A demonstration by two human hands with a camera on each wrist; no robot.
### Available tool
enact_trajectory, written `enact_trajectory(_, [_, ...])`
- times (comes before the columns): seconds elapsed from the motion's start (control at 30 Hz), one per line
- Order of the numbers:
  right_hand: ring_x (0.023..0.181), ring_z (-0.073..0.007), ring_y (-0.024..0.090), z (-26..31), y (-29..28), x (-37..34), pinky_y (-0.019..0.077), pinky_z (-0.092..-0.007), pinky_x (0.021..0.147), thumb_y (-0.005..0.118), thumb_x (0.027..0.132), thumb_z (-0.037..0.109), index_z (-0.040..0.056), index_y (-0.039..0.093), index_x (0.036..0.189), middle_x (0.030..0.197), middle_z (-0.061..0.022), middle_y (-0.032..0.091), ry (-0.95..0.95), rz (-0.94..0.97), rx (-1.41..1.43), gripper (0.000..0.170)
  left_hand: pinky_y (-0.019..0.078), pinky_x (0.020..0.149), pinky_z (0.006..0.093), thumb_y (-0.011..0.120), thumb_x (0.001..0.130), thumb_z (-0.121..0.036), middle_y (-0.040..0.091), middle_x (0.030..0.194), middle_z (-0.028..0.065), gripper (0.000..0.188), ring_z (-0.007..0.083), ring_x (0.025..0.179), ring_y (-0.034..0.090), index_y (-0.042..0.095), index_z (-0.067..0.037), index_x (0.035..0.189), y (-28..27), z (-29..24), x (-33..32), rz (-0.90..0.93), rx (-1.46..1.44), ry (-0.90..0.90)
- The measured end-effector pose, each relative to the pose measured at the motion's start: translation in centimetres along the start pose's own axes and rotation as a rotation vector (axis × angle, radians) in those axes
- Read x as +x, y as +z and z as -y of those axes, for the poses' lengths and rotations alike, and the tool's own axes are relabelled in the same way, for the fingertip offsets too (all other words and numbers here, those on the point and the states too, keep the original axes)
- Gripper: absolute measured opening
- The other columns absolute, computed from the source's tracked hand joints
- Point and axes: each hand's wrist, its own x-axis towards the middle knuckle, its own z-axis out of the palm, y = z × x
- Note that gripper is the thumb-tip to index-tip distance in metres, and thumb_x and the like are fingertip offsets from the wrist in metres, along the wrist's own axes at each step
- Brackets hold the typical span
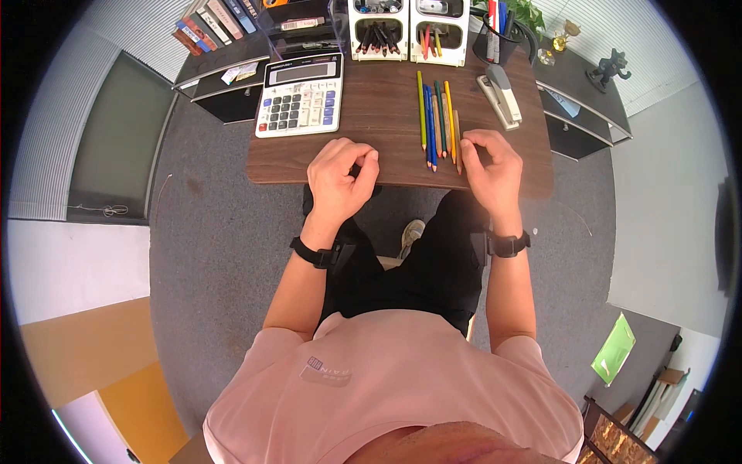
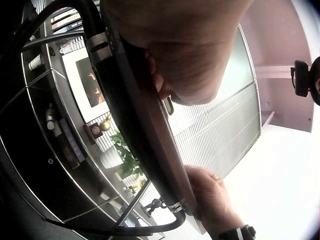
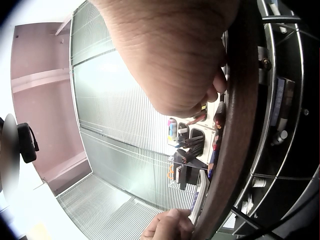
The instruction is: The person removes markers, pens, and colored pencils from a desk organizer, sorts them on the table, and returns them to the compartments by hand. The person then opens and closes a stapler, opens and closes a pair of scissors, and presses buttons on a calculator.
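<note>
My left hand (image 1: 340, 176) rests at the table's front edge, fingers loosely curled and holding nothing; the calculator (image 1: 300, 97) is the nearest thing to it. At the same edge, further right, lies my right hand (image 1: 497, 174), also loosely curled. Its fingertips are right beside a light brown colored pencil (image 1: 457, 139), the rightmost of a row. That row also has a lime green pencil (image 1: 422, 108), blue pencils (image 1: 430, 124), a dark green pencil (image 1: 440, 116) and a yellow pencil (image 1: 450, 120), their sharpened points toward me. In the right wrist view, the hand's underside hides most of the pencils.
A stapler (image 1: 501, 97) lies right of the pencils. Along the back stand a white organizer (image 1: 381, 50) with dark pencils, a mesh pen cup (image 1: 497, 46) and a dark clear-sided box (image 1: 301, 35). The wooden table (image 1: 371, 127) ends just under my wrists.
</note>
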Motion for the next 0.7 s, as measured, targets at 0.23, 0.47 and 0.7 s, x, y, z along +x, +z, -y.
enact_trajectory(0.23, [0.105, -0.0337, 0.081, -0.08, 0.01, 0.0, 0.0622, -0.0429, 0.096, 0.081, 0.102, 0.011, 0.0037, 0.083, 0.106, 0.11, -0.0116, 0.085, -0.002, -0.003, 0.009, 0.009, 0.0489, 0.063, 0.0364, 0.083, 0.099, -0.008, 0.066, 0.077, 0.0064, 0.007, 0.0221, 0.067, 0.061, 0.08, -0.005, 0.094, -0.06, -0.06, 0.03, 0.001, 0.007, 0.008])
enact_trajectory(0.47, [0.106, -0.0344, 0.081, -0.06, 0.0, 0.02, 0.0622, -0.0431, 0.096, 0.081, 0.102, 0.012, 0.0042, 0.083, 0.107, 0.111, -0.0119, 0.085, -0.01, -0.003, -0.003, 0.009, 0.048, 0.062, 0.0367, 0.083, 0.099, -0.008, 0.066, 0.077, 0.0064, 0.007, 0.0223, 0.067, 0.061, 0.08, -0.005, 0.094, -0.02, -0.16, 0.03, -0.007, 0.004, 0.013])
enact_trajectory(0.7, [0.106, -0.034, 0.081, 0.0, 0.0, -0.04, 0.0619, -0.043, 0.097, 0.081, 0.102, 0.011, 0.0045, 0.083, 0.107, 0.111, -0.0114, 0.085, 0.01, 0.002, 0.017, 0.009, 0.0477, 0.061, 0.037, 0.083, 0.099, -0.008, 0.066, 0.076, 0.0062, 0.006, 0.0225, 0.067, 0.061, 0.08, -0.005, 0.094, 0.1, -0.16, -0.01, -0.013, 0.015, 0.015])
